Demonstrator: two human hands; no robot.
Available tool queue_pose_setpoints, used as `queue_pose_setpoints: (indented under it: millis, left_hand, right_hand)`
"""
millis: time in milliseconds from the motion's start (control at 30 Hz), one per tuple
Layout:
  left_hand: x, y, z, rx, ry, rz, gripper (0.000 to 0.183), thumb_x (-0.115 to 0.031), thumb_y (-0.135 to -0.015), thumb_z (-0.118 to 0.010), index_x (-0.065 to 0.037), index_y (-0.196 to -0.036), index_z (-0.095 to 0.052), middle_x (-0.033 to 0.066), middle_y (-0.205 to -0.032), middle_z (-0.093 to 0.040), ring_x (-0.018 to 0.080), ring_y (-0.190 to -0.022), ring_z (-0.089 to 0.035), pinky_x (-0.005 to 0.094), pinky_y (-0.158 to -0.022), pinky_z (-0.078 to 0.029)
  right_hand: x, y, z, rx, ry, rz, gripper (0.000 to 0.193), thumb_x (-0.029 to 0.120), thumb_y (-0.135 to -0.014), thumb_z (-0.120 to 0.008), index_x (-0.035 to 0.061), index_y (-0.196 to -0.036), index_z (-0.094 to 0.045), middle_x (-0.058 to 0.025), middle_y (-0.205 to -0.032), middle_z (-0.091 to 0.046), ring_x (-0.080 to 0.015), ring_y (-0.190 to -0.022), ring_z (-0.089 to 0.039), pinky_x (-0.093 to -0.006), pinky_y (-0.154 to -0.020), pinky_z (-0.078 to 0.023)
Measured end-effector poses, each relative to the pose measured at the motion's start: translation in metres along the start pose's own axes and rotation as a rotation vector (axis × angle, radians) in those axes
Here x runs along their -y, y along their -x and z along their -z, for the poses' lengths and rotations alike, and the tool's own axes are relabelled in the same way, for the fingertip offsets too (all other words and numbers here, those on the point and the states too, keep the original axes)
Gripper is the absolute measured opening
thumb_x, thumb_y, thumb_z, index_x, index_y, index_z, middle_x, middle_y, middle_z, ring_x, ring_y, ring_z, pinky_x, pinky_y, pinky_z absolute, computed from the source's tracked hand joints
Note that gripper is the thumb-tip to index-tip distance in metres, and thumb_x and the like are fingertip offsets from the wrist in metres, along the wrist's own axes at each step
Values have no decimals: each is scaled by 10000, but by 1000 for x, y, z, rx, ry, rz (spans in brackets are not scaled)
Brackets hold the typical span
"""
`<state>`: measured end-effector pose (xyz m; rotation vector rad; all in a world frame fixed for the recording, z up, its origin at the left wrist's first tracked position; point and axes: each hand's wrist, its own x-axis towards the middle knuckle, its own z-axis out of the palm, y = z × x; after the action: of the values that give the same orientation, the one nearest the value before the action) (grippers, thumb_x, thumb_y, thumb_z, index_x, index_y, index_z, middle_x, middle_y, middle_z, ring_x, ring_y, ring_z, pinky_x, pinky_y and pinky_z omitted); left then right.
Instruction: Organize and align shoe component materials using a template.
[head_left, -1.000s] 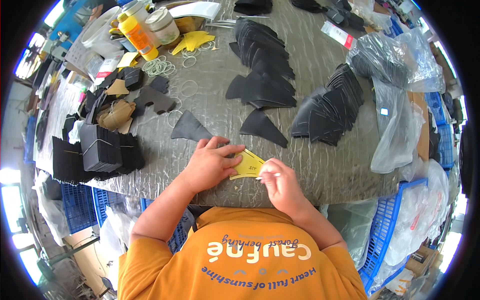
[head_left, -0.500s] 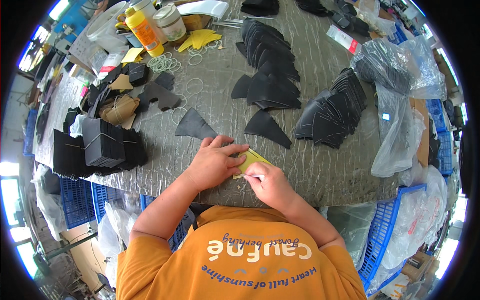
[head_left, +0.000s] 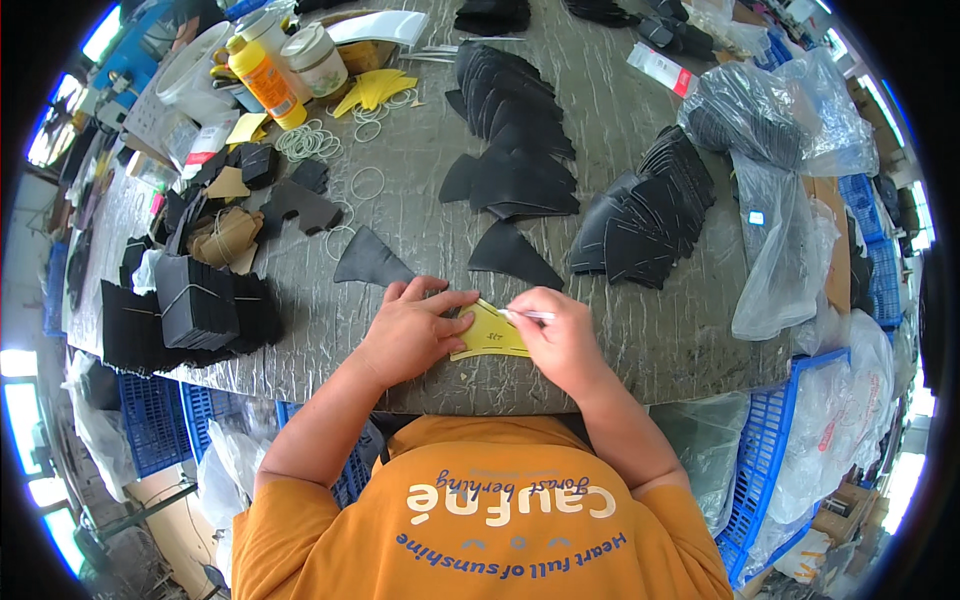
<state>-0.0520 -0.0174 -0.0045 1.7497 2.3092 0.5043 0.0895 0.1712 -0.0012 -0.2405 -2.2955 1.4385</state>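
A yellow pattern template (head_left: 490,335) with slots and a handwritten mark lies near the table's front edge. What is under it is mostly hidden. My left hand (head_left: 420,325) rests on its left side, fingers spread and pressing down. In my right hand (head_left: 558,335) a slim white pen (head_left: 540,315) is pinched, its tip at the template's upper edge. Just beyond my left fingers lies a black leather-like piece (head_left: 370,258). A similar black piece (head_left: 512,254) lies beyond the template, and a fanned stack of black pieces (head_left: 645,225) with pale line marks is to the right.
Overlapping black pieces (head_left: 515,140) run toward the far side. Tied black stacks (head_left: 198,305) stand at left, near rubber bands (head_left: 308,142) and a yellow bottle (head_left: 266,82). Plastic bags (head_left: 785,240) lie at right. Blue crates (head_left: 765,440) stand below the table edge.
My right hand with the pen has moved from the template's near edge to its upper right edge, uncovering more of the template. My left hand stays on it. The view has shifted slightly.
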Motion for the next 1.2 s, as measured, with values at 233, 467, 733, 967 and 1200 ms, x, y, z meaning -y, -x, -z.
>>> queue_pose_setpoints:
  millis: [233, 467, 733, 967, 1200]
  left_hand:
    - [-2, 1, -1, 6, 9, 10, 374, -266, -746, -779, -222, -1116, -735, -99, -1396, -578, 299, -1251, -497, 465, -1006, -393]
    - [0, 3, 1, -6, -3, 15, 372, -261, -746, -777, -214, -1114, -736, -92, -1376, -595, 294, -1244, -505, 458, -1003, -398]
    - [-3, -1, 4, 1, -1, 12, 371, -250, -746, -777, -205, -1113, -739, -79, -1368, -606, 293, -1244, -507, 454, -1012, -391]
    - [-3, -1, -2, -68, 140, 12, 409, -167, -741, -790, -147, -1145, -727, 26, -1381, -598, 306, -1249, -510, 451, -1026, -399]
    - [-12, -45, -12, -174, 13, 3, 521, -102, -782, -758, -45, -1282, -621, 140, -1431, -536, 335, -1323, -483, 468, -1077, -392]
  right_hand:
    - [-13, -10, -21, 46, -34, -14, 68, 1, -862, -662, 10, -866, -594, -161, -827, -636, -380, -758, -627, -398, -645, -490]
    - [-3, 26, 23, 63, 41, -129, 82, -30, -841, -657, 12, -841, -586, -148, -790, -627, -320, -697, -645, -381, -596, -490]
    - [-6, 29, 22, 28, 477, 73, 205, 9, -862, -626, 21, -1066, -604, -168, -993, -613, -366, -951, -590, -446, -812, -504]
    - [-2, 19, 18, 174, 346, -234, 132, 108, -871, -686, 54, -963, -609, -179, -844, -674, -393, -808, -667, -474, -715, -524]
    - [-27, -15, 141, -336, 399, -276, 80, 45, -905, -666, 7, -921, -597, -164, -816, -657, -257, -730, -658, -357, -707, -498]
